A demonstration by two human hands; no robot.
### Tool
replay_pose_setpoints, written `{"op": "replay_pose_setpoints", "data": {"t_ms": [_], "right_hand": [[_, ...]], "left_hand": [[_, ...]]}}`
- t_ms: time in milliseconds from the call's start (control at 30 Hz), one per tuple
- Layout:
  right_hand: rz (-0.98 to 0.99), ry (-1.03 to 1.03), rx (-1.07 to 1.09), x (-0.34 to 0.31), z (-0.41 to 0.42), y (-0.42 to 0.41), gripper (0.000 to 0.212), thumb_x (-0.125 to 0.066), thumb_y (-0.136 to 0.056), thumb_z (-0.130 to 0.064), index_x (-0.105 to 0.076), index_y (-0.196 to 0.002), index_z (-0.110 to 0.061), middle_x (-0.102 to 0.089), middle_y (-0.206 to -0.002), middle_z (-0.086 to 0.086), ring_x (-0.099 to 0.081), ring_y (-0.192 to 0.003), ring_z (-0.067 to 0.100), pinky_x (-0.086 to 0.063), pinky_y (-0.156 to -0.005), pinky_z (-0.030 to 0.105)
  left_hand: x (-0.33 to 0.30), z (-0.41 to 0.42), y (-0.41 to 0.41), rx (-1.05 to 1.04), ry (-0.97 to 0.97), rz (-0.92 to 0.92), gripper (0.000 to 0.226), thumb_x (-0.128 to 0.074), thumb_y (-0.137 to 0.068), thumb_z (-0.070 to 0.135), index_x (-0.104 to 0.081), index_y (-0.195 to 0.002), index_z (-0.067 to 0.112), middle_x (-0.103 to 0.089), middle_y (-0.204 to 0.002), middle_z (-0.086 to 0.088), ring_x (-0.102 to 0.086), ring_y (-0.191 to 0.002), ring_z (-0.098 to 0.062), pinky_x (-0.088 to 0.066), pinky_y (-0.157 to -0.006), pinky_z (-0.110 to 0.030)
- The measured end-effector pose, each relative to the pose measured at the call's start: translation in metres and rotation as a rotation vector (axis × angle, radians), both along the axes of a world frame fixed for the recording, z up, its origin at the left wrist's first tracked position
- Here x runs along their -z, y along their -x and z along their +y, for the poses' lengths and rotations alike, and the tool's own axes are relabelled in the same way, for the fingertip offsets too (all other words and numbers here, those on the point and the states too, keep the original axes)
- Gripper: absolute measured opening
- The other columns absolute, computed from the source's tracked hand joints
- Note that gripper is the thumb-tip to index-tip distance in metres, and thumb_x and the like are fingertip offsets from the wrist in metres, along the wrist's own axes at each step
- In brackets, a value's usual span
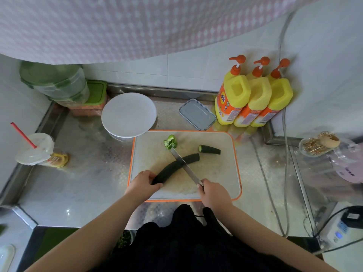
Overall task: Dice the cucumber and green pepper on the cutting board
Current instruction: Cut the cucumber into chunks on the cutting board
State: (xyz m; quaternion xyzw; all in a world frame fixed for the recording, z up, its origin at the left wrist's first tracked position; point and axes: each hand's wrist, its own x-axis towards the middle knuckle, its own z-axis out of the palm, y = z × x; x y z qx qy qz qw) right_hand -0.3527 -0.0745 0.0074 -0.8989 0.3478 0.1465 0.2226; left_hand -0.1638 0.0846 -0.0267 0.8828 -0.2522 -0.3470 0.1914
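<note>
Left hand gripped the near end of the cucumber, fingers curled round it, thumb on the near side. Right hand was closed round the handle of the knife; the handle itself was hidden in the fist.

Risks, as judged:
- Cucumber is round and curved, held at one end only. Blade pressure toward the far end could roll or pivot it, giving a skewed cut or a slip.
- Blade crossed the cucumber at a slant, so pieces would likely come out uneven.
- Knife tip sat right by the pepper; a forward stroke could knock it.

Position: blade lay across the cucumber's far third, well apart from the left fingers. A cut-off end piece lay beyond, toward the right. All sat on the board. Pepper not yet diced.
</note>
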Motion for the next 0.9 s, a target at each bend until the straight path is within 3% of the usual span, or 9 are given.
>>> {"op": "replay_pose_setpoints", "data": {"t_ms": [333, 533, 633, 733, 900], "right_hand": [[0.064, -0.007, 0.03, 0.003, 0.013, -0.01, 0.027, -0.036, -0.102, -0.033, -0.055, -0.106, -0.014, -0.053, -0.081, -0.004, -0.06, -0.083, 0.015, -0.046, -0.069, 0.024], [0.183, -0.049, 0.056, 0.008, 0.016, -0.017, 0.023, -0.039, -0.101, -0.027, -0.057, -0.105, -0.013, -0.063, -0.1, 0.002, -0.061, -0.095, 0.018, -0.046, -0.077, 0.026], [0.22, -0.068, 0.057, 0.011, 0.015, -0.018, 0.025, -0.038, -0.101, -0.026, -0.058, -0.104, -0.012, -0.057, -0.087, 0.001, -0.061, -0.093, 0.018, -0.043, -0.072, 0.025], [0.207, -0.07, 0.044, 0.011, 0.01, -0.015, 0.03, -0.035, -0.102, -0.03, -0.057, -0.105, -0.01, -0.054, -0.087, 0.002, -0.06, -0.092, 0.019, -0.041, -0.072, 0.025], [0.107, -0.011, 0.005, 0.003, 0.003, -0.005, 0.029, -0.035, -0.101, -0.035, -0.055, -0.104, -0.015, -0.05, -0.076, -0.004, -0.054, -0.074, 0.015, -0.042, -0.064, 0.025]], "left_hand": [[0.002, 0.002, 0.0, -0.034, 0.017, 0.03, 0.032, -0.072, -0.08, 0.042, -0.059, -0.104, 0.026, -0.062, -0.09, 0.007, -0.06, -0.08, -0.01, -0.054, -0.076, -0.034], [0.001, 0.0, 0.002, -0.02, -0.014, 0.015, 0.033, -0.072, -0.081, 0.042, -0.058, -0.105, 0.025, -0.059, -0.094, 0.007, -0.059, -0.08, -0.01, -0.056, -0.076, -0.036], [0.0, -0.001, 0.005, 0.01, -0.029, -0.015, 0.035, -0.07, -0.082, 0.042, -0.056, -0.11, 0.025, -0.057, -0.099, 0.007, -0.059, -0.082, -0.011, -0.055, -0.073, -0.033], [-0.004, -0.005, 0.005, 0.13, -0.068, -0.052, 0.038, -0.065, -0.084, 0.04, -0.055, -0.118, 0.026, -0.055, -0.104, 0.006, -0.059, -0.084, -0.013, -0.05, -0.067, -0.027], [-0.021, -0.001, -0.009, 0.165, -0.175, 0.028, 0.033, -0.064, -0.079, 0.033, -0.061, -0.112, 0.027, -0.066, -0.098, 0.008, -0.063, -0.078, -0.013, -0.053, -0.069, -0.026]]}}
